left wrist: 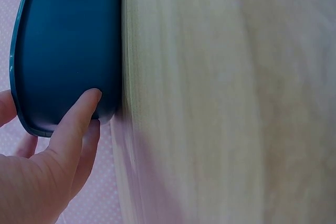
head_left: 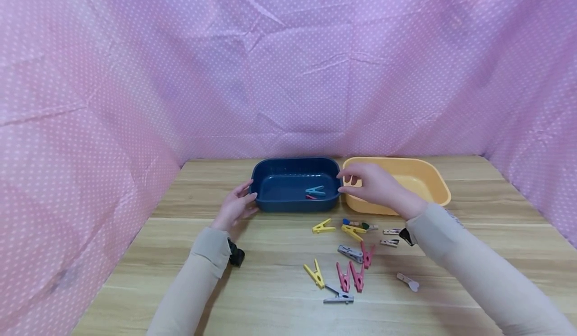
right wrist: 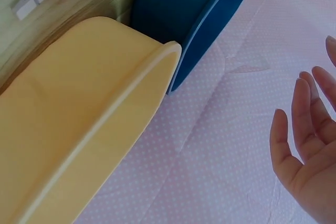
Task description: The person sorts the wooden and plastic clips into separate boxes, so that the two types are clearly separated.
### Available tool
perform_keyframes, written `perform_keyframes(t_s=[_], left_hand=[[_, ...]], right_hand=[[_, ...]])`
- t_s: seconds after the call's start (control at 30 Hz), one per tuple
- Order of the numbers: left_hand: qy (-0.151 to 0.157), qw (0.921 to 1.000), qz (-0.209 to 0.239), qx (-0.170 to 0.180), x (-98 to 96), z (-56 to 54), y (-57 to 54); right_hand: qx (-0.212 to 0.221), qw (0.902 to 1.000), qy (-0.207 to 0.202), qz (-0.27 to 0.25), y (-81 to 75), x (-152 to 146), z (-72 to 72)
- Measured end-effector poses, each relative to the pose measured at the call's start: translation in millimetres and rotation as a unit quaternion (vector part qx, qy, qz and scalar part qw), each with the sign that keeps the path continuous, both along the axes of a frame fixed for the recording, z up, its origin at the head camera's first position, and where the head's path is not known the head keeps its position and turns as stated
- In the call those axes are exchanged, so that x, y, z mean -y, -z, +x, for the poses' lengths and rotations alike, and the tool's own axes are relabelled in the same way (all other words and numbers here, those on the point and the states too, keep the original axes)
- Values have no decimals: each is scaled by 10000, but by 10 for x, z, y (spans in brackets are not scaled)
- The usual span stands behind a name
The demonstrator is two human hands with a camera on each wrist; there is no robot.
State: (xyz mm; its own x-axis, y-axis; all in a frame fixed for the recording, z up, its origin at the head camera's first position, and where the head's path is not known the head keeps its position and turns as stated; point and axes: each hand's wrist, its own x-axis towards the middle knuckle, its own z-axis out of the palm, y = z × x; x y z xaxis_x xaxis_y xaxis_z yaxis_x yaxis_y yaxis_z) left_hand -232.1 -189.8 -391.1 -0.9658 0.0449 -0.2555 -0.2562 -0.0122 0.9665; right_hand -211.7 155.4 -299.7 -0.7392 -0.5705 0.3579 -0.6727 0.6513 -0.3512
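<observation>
At the left end of a dark blue basin [head_left: 288, 206] is my left hand [head_left: 234, 205], its fingers spread against the outer wall. The left wrist view shows a nearly straight finger lying along the basin's side [left wrist: 68, 40]. My right hand [head_left: 376, 188] is over the neighbouring yellow basin [head_left: 439, 186], its fingertips overlapping the blue basin's right rim in the head view. In the right wrist view that hand's fingers [right wrist: 302, 114] are loosely bent, apart from both basins, with nothing between them. Inside the blue basin lie a light blue clothespin [head_left: 315, 191] and a small red piece [head_left: 311, 197].
Yellow clothespins [head_left: 323, 227], pink clothespins [head_left: 343, 277], grey clips [head_left: 339, 296] and small wooden pegs [head_left: 407, 282] are scattered on the wooden table [head_left: 270, 286] before the basins. Pink dotted cloth [head_left: 288, 75] hangs behind and at both sides.
</observation>
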Motion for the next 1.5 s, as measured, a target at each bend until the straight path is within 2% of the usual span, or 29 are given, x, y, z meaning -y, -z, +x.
perform_keyframes(t_s=[0.2,0.4,0.7,0.87,1.2,1.5], left_hand=[[8,10000,-70,-34,12,2,12],[37,9999,-154,-6,23,-10,8],[61,9999,-124,-90,8,-18,-44],[39,9999,-99,-32,12,-20,-34],[4,9999,-128,12,9,-23,-3],[-48,9999,-151,20,2,-9,6]], right_hand=[[-76,10000,-38,-30,18,-63,65],[118,9999,-2,70,70,-121,182],[403,9990,-29,182,250,-163,338],[632,9976,-55,279,354,-157,410],[748,9953,-452,413,615,-138,511],[1622,9834,-286,762,685,-109,565]])
